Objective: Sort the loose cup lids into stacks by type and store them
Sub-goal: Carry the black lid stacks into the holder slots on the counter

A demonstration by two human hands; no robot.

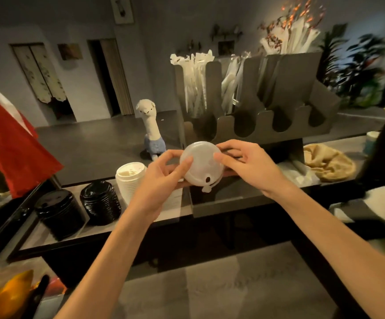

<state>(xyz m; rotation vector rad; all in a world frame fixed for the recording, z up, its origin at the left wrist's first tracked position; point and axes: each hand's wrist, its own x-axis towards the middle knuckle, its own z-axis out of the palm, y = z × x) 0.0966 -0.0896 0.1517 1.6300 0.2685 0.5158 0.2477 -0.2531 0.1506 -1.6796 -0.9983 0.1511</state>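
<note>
Forearms reach in from the bottom of the view and meet over the worktop (221, 199), where both hands hold one translucent lid (199, 163) in the air. The left hand (161, 173) pinches its left rim between thumb and fingers; the right hand (244, 164) pinches the right rim the same way. The lid is tilted with its flat face toward the camera, its dark sip hole and small tab pointing down, probably so its type can be read before it joins a stack. It touches nothing but the fingers.

Just left of the left hand stands a white lid stack (130, 180), and further left two black lid stacks (100, 202) (59, 212), all in a low clear-walled tray (83, 226) along the worktop's near-left edge. No stack of translucent lids shows, so this lid likely begins one or belongs elsewhere. The bare worktop below the hands gives room to set it down; the tray wall and the neighbouring stacks would need a lift over.

Behind the hands, close, rises a metal organiser (267, 130) with scalloped slots and wrapped straws (196, 72); its front edge limits forward travel. A crumpled tan cloth (329, 164) lies to the right, a plush alpaca (151, 130) sits behind left, and a red flag (7, 148) hangs at far left.
</note>
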